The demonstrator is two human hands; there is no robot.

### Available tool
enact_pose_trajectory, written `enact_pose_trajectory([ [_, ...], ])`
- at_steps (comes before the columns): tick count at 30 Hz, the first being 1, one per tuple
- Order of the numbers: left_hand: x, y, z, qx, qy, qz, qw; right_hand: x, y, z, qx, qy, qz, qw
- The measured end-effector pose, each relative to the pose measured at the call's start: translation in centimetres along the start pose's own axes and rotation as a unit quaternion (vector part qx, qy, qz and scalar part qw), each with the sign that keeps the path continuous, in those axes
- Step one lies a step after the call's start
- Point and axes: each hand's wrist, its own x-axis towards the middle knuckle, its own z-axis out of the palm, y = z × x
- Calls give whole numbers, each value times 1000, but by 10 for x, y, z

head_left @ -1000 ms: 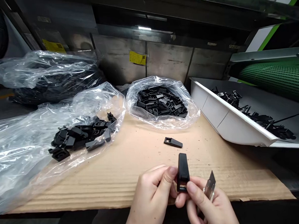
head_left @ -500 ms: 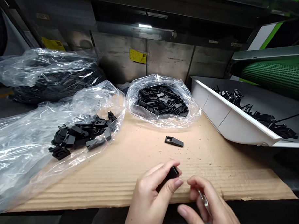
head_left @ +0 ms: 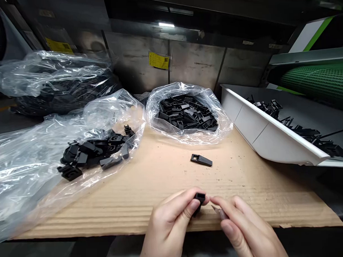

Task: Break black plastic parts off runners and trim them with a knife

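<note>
Over cardboard (head_left: 150, 170), the left hand (head_left: 170, 220) pinches a black part (head_left: 200, 197) while the half-curled right hand (head_left: 248, 227) holds a blade (head_left: 216, 209).

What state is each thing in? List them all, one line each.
Left hand: closed on held black part
Held black part: hollow end showing
Right hand: holding blade
Blade: exposed, tip toward held part
Loose tapered part: lying on cardboard
Cardboard: laid flat
Middle clear bag: open, black parts inside
White bin: open-topped, partly filled
</note>
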Motion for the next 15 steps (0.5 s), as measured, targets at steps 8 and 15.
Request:
enact_pose_trajectory([
  [8, -5, -6, 3, 93, 31, 86, 991, 9, -5, -3, 51, 10, -21, 998],
  [15, -4, -5, 3, 108, 4, 104, 989, 17, 0, -4, 20, -5, -9, 1000],
])
